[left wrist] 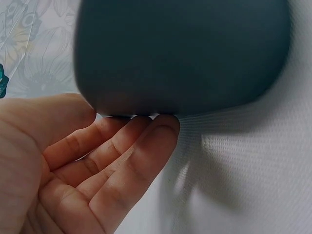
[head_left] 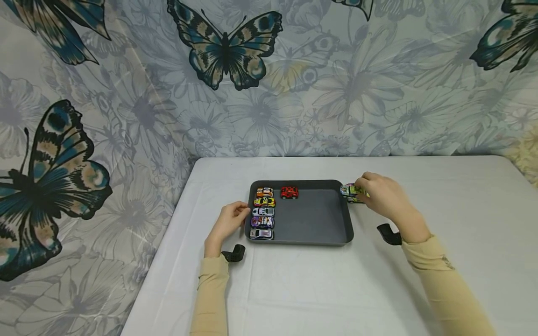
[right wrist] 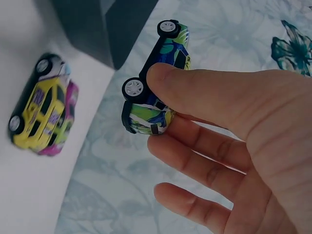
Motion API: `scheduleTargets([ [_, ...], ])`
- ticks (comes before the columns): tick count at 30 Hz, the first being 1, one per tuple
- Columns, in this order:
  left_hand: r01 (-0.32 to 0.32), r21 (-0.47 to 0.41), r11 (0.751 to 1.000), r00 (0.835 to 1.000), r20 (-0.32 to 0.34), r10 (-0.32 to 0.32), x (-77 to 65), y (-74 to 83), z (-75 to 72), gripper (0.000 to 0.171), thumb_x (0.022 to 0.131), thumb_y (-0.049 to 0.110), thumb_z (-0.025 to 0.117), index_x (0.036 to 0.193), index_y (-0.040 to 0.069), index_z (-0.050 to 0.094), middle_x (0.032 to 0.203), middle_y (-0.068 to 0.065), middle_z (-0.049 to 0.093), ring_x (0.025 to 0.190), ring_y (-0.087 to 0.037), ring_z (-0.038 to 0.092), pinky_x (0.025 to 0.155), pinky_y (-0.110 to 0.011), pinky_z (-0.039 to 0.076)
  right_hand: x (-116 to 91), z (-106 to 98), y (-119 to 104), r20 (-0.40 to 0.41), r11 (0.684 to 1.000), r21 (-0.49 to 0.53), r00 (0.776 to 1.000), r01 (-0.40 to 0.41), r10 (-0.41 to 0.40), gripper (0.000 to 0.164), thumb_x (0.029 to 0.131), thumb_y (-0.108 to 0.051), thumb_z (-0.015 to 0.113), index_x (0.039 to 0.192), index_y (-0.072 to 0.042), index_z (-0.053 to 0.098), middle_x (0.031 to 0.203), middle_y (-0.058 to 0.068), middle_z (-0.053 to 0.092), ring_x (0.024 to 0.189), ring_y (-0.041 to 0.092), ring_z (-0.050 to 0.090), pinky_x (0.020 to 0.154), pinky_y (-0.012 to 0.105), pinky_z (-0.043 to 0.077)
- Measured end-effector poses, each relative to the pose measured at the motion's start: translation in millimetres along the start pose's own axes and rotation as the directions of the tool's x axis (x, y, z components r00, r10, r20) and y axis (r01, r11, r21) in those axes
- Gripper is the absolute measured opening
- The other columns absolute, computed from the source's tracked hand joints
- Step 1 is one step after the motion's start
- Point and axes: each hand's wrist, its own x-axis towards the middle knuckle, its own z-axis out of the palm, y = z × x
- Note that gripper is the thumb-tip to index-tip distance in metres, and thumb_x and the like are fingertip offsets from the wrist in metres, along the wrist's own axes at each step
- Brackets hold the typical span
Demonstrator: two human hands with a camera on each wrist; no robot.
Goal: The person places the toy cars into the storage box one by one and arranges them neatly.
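Observation:
A dark grey tray [head_left: 315,214] lies on the white table. My left hand [head_left: 229,220] is at its left edge, and in the left wrist view its fingertips touch the tray's outer wall [left wrist: 185,58]. Beyond the tray's right edge, my right hand [head_left: 384,196] pinches a green, blue and white toy car [right wrist: 168,53] between thumb and fingers, clear of the table. A yellow and pink toy car [right wrist: 44,112] is on the table beside the tray. Inside the tray, several toy cars, among them a purple one [head_left: 262,222], form a column along the left side; a red toy car [head_left: 289,192] sits right of the top one.
White cloth covers the table [head_left: 294,289]. Behind it and to the left hangs a curtain [head_left: 260,112] with butterflies and flowers. Each wrist wears a black camera mount, such as the right one [head_left: 389,234].

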Motion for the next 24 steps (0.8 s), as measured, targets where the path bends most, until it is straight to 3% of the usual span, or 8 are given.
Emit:
scheduleTargets([
  [9, -0.017, 0.004, 1.0, 1.0, 0.0, 0.017, 0.6, -0.8, 0.2, 0.023, 0.093, 0.014, 0.056, 0.11, -0.001, 0.062, 0.087, -0.009, 0.063, 0.066, -0.014, 0.059, 0.059, -0.028, 0.051, 19.9, 8.7, -18.6, -0.023, 0.998, 0.029, 0.998, 0.052, -0.052, 0.025, 0.068, -0.004, 0.081, 0.088, -0.001, 0.066, 0.08, 0.007, 0.058, 0.066, 0.023, 0.056, 0.057, 0.039, 0.047],
  [24, -0.026, -0.007, 1.0, 1.0, 0.004, 0.026, 1.9, -1.7, -1.4, 0.023, 0.093, 0.013, 0.057, 0.109, -0.003, 0.062, 0.087, -0.01, 0.063, 0.064, -0.014, 0.058, 0.059, -0.028, 0.051, 44.9, 28.2, -44.6, 0.032, 0.994, 0.08, 0.997, 0.07, -0.073, 0.024, 0.071, -0.007, 0.079, 0.091, -0.001, 0.067, 0.084, 0.009, 0.059, 0.069, 0.023, 0.058, 0.059, 0.037, 0.049],
])
